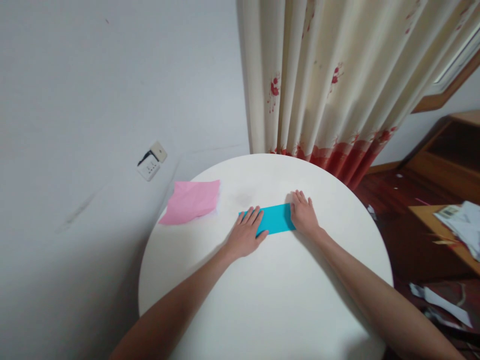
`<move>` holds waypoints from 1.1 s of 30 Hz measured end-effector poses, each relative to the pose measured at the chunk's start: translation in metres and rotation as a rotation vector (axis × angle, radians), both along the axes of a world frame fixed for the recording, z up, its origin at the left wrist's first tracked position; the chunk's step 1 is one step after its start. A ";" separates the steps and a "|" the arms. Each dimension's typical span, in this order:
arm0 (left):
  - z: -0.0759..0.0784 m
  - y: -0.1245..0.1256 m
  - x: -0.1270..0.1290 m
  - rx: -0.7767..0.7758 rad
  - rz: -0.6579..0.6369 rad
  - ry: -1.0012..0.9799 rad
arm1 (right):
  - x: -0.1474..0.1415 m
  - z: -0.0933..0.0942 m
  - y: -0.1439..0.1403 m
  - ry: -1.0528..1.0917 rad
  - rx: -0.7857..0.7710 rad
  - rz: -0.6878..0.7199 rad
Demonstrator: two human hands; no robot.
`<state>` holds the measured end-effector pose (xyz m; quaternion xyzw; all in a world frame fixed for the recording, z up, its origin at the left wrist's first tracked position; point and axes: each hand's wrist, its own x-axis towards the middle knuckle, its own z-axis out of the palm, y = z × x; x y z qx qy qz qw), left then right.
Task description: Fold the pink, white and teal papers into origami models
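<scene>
A folded strip of teal paper (275,219) lies flat near the middle of a round white table (270,295). My left hand (246,233) rests palm down on its left end, fingers spread. Over the strip's right end my right hand (303,213) presses flat, fingers apart. Neither hand grips the paper; both lie on top of it. A pink sheet of paper (192,201) sits at the table's far left edge, partly hanging over the rim, apart from both hands.
A grey wall with a socket (151,160) stands to the left. A cream curtain with red flowers (330,80) hangs behind the table. At right are a wooden floor, a wooden surface with papers (459,222), and scraps on the floor.
</scene>
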<state>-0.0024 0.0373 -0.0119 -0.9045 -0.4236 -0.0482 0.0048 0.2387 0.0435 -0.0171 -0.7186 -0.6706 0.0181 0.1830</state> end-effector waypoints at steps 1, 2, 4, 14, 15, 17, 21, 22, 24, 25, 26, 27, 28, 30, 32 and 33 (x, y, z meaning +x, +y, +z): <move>0.001 0.000 -0.001 -0.006 -0.010 0.003 | -0.003 0.002 0.000 0.009 0.031 0.044; 0.002 0.001 -0.001 -0.010 -0.022 0.005 | -0.008 0.004 -0.001 0.015 0.056 0.101; 0.002 0.001 -0.002 -0.016 -0.049 0.007 | -0.021 0.006 -0.005 0.023 0.073 0.237; 0.004 0.000 -0.002 -0.009 -0.051 0.017 | -0.054 -0.003 -0.018 -0.041 -0.072 0.493; 0.005 0.000 -0.002 -0.011 -0.038 0.018 | -0.053 -0.002 -0.018 -0.050 -0.076 0.487; 0.006 -0.001 -0.003 -0.018 -0.009 0.024 | -0.051 -0.001 -0.018 -0.063 -0.078 0.479; 0.004 -0.001 -0.003 -0.021 0.058 0.024 | -0.051 0.002 -0.020 -0.077 -0.073 0.469; 0.003 -0.001 -0.003 -0.022 0.078 0.021 | -0.051 0.002 -0.021 -0.078 -0.073 0.468; 0.003 -0.001 -0.003 -0.025 0.120 0.017 | -0.052 0.002 -0.021 -0.078 -0.072 0.467; 0.002 -0.001 -0.002 -0.030 0.137 0.016 | -0.052 0.002 -0.021 -0.078 -0.071 0.467; 0.003 -0.001 -0.002 -0.035 0.150 0.016 | -0.052 0.002 -0.021 -0.079 -0.071 0.466; 0.003 -0.001 -0.001 -0.041 0.158 0.017 | -0.052 0.002 -0.021 -0.080 -0.071 0.467; 0.003 -0.001 -0.001 -0.046 0.161 0.020 | -0.052 0.002 -0.021 -0.082 -0.072 0.470; 0.004 -0.002 -0.001 -0.051 0.159 0.026 | -0.051 0.002 -0.020 -0.083 -0.077 0.476; 0.005 -0.002 0.000 -0.053 0.155 0.032 | -0.051 0.003 -0.020 -0.082 -0.083 0.482; 0.006 -0.002 0.000 -0.055 0.151 0.033 | -0.051 0.003 -0.020 -0.080 -0.085 0.481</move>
